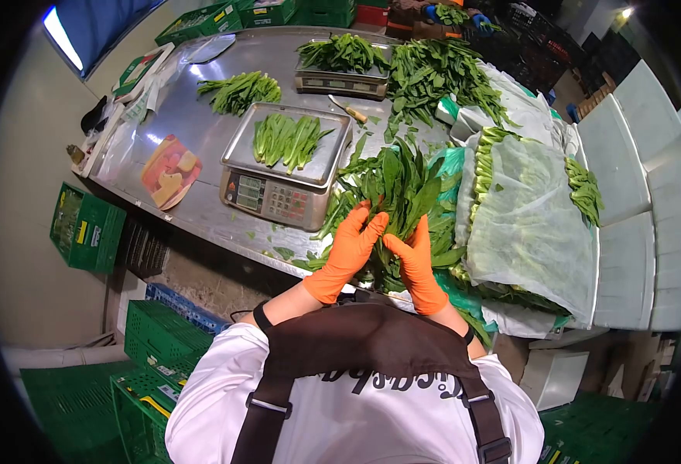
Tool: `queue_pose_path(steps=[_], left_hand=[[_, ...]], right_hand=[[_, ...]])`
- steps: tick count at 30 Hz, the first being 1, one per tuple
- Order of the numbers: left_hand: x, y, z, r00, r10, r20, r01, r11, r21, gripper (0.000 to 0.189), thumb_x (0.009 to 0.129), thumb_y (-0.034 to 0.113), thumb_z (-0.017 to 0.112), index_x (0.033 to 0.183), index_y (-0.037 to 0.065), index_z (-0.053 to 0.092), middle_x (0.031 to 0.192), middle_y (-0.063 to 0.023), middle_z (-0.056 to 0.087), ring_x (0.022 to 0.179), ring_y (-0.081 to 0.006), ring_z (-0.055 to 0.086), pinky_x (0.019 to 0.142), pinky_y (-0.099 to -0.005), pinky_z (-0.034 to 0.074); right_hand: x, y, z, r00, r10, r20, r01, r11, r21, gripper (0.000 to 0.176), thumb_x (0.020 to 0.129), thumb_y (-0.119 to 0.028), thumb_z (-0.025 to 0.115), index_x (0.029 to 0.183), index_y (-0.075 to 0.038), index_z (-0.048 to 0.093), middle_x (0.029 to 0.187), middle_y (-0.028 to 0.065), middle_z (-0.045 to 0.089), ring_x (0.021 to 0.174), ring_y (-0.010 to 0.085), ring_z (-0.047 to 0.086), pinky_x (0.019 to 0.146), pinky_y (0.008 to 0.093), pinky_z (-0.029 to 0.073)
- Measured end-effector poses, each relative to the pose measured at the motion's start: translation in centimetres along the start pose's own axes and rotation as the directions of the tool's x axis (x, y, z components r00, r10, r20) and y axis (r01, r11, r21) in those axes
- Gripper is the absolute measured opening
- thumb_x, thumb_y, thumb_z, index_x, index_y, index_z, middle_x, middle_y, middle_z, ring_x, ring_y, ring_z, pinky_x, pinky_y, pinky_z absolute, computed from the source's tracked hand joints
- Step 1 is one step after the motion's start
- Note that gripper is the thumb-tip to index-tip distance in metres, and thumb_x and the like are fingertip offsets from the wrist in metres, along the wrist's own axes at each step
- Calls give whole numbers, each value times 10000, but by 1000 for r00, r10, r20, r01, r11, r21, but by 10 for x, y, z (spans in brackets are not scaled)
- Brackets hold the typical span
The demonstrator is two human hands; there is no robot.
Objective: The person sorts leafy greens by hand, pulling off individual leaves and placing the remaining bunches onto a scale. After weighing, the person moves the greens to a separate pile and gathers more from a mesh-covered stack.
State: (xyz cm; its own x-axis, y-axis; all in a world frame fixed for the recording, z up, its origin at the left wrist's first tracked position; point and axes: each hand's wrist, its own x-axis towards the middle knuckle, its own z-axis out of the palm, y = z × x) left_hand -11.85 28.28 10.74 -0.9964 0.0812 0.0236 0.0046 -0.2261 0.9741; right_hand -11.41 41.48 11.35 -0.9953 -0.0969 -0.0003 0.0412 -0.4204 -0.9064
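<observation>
In orange gloves, my left hand (354,246) and my right hand (418,267) close around the two sides of a bunch of long-leaved greens (395,182). The leaves point away from me, and more leaves hang below my hands. Just to the left, a digital scale (271,197) carries a small bunch of paler leafy greens (288,141) on its metal tray. Loose leaves lie around the scale's right side. To the right of my hands, rows of stacked greens (484,166) lie partly under a thin white sheet (534,213).
A second scale (340,83) at the back holds greens, with a big leafy heap (441,81) beside it. A knife (348,109) lies between the scales. Another bunch (241,93) rests on the metal table (201,139). Green crates (85,228) stand around it. A blue-gloved person works behind.
</observation>
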Motion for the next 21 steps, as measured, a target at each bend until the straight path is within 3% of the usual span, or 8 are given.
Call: queue_pose_path(steps=[6, 9, 11, 13, 16, 17, 18, 21], left_hand=[[-3, 18, 6, 998, -7, -60, -5, 979, -203, 146, 881, 156, 641, 977, 47, 623, 914, 5, 620, 775, -56, 532, 668, -200, 431], [-9, 33, 6, 987, -121, 102, 132, 985, -111, 101, 880, 126, 636, 876, 30, 604, 894, -76, 645, 703, -89, 567, 602, -215, 461], [-15, 27, 6, 928, 127, 351, -77, 985, -154, 112, 860, 103, 657, 893, 5, 614, 888, -91, 640, 755, -144, 608, 655, -251, 498], [-20, 29, 7, 905, 20, 426, 62, 982, -178, 137, 833, 71, 681, 938, -1, 630, 884, -96, 638, 808, -158, 624, 704, -275, 510], [-10, 34, 0, 932, -163, 325, 76, 961, 265, 315, 781, 94, 730, 1069, 17, 626, 1043, -46, 640, 884, -101, 595, 783, -240, 471], [-7, 25, -7, 955, -150, 258, 45, 927, 373, 589, 750, 118, 749, 1283, 48, 507, 1268, -45, 546, 1088, -152, 545, 907, -278, 432], [1, 14, -21, 940, 122, 320, -316, 666, 676, 847, 710, 183, 791, 1411, 55, 335, 1415, -83, 403, 1281, -210, 402, 1022, -332, 351], [15, 8, -31, 965, 121, 233, -257, 621, 741, 925, 716, 310, 782, 1417, -4, 266, 1457, -144, 331, 1365, -276, 271, 1083, -370, 269]], right_hand=[[5, 10, -17, 998, 48, -38, -33, 945, 326, 695, 753, -75, 673, 1364, -37, 343, 1260, 61, 496, 1126, 204, 506, 953, 327, 412], [16, 17, -44, 989, 141, 49, -143, 802, 580, 495, 843, -196, 594, 1289, -37, 452, 1219, 84, 552, 1051, 217, 565, 912, 383, 460], [24, 3, -49, 981, 174, 84, -181, 682, 709, 445, 886, -274, 532, 1245, -13, 504, 1241, 108, 553, 1029, 250, 585, 892, 455, 480], [40, 2, -68, 973, 104, 205, -230, 513, 827, 603, 826, -331, 601, 1324, -40, 424, 1355, 139, 438, 1106, 305, 528, 941, 499, 430], [42, -10, -75, 961, 8, 278, -241, 523, 817, 763, 767, -402, 650, 1392, -89, 345, 1456, 158, 300, 1186, 341, 463, 994, 554, 367], [38, -16, -73, 952, -42, 302, -218, 596, 773, 820, 742, -432, 668, 1413, -114, 320, 1479, 167, 251, 1220, 353, 438, 1010, 575, 341], [35, -22, -69, 954, -43, 298, -214, 598, 772, 820, 742, -432, 668, 1413, -114, 320, 1479, 167, 251, 1220, 353, 438, 1010, 575, 341], [31, -26, -55, 879, -83, 469, -322, 622, 714, 891, 756, -487, 640, 1456, -120, 228, 1508, 188, 154, 1319, 409, 312, 1017, 657, 255]])
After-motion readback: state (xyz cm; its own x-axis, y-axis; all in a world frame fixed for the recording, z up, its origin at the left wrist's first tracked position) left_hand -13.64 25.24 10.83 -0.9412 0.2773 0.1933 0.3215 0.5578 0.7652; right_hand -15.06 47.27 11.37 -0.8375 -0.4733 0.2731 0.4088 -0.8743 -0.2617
